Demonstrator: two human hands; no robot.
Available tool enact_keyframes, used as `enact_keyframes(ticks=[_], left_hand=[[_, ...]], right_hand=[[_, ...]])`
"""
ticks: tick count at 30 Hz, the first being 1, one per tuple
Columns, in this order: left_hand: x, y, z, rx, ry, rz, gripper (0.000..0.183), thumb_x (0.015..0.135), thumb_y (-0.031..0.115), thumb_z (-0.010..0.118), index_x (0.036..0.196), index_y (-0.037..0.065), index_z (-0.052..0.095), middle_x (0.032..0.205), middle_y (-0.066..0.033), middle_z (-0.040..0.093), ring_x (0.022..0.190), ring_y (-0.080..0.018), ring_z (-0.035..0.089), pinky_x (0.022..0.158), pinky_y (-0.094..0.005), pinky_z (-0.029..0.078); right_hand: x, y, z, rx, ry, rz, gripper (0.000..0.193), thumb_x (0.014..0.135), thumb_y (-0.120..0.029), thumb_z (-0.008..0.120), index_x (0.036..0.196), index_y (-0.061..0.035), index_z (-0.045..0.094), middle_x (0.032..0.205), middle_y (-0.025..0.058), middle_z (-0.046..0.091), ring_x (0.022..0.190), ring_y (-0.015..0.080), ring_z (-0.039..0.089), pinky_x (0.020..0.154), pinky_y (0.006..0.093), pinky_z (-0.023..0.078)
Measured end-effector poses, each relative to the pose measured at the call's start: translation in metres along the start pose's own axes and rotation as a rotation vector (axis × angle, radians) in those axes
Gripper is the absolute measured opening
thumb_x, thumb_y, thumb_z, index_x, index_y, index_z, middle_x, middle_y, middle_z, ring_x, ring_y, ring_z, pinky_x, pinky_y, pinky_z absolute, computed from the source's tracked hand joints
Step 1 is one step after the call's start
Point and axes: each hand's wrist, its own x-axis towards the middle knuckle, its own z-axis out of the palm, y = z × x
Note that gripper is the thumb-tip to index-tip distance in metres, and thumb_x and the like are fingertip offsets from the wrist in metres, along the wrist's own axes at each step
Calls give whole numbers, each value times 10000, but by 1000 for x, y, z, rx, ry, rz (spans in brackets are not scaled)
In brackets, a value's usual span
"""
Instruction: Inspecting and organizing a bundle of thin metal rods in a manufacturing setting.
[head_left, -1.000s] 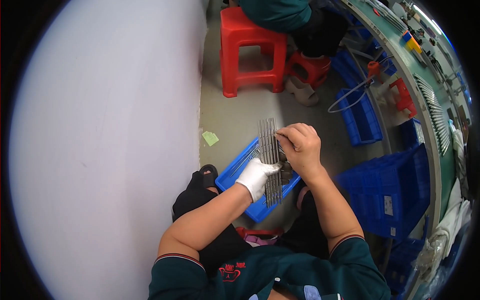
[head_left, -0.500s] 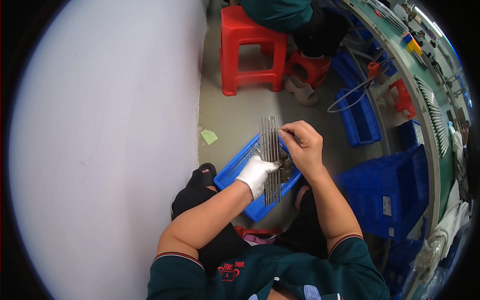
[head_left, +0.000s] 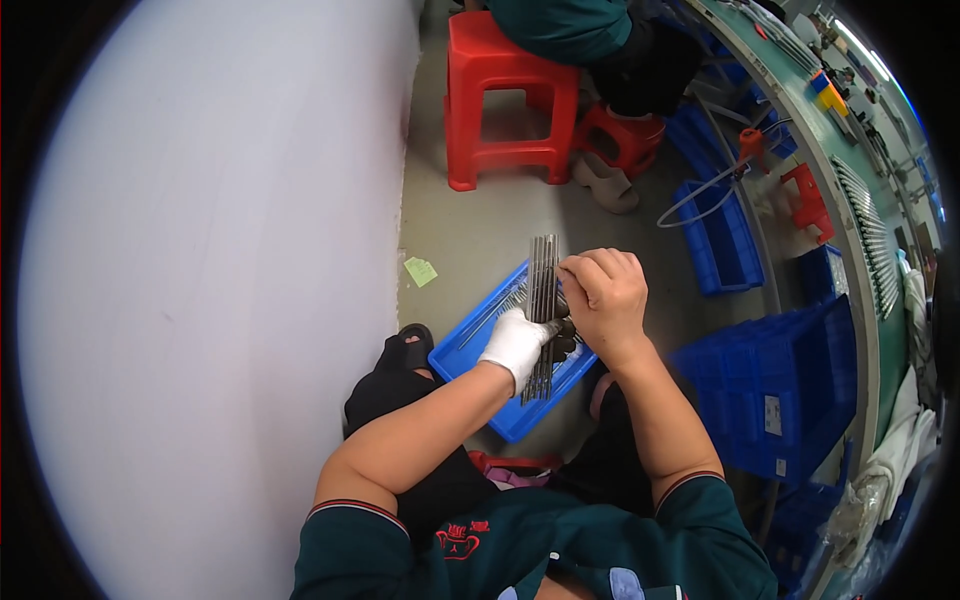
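Note:
My left hand, in a white glove with dark fingers, is closed round a bundle of thin metal rods. The rods stand roughly side by side, their far ends pointing away from me. My bare right hand is bent into a pinch against the right edge of the bundle, near its far end. What lies between those fingertips is too small to make out. Beneath both hands, a blue plastic bin rests on the floor between my feet, with more metal rods lying in it.
A white wall rises on my left. Ahead are a red stool and a seated person. To the right stand blue bins beneath a green-topped workbench. A yellow-green paper scrap lies on the floor.
The rod bundle has turned slightly and its rods sit closer together. My right hand has shifted a little nearer to me, with its fingers curled more.

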Motion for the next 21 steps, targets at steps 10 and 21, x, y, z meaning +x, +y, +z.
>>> enact_keyframes(ticks=[10,21], left_hand=[[-2,5,-4,-79,-67,-39,176,866,-29,557,1031,7,605,850,-99,659,721,-219,660,655,-334,546],[1,-1,-9,-69,-153,-44,217,856,-36,544,1063,7,593,889,-101,660,775,-233,668,705,-350,558]], right_hand=[[-1,4,3,39,-28,56,98,698,-56,720,773,-77,661,740,42,621,688,233,590,645,348,431],[1,5,-2,75,-43,28,117,691,-45,725,794,-75,678,747,44,624,699,243,593,639,352,447]])
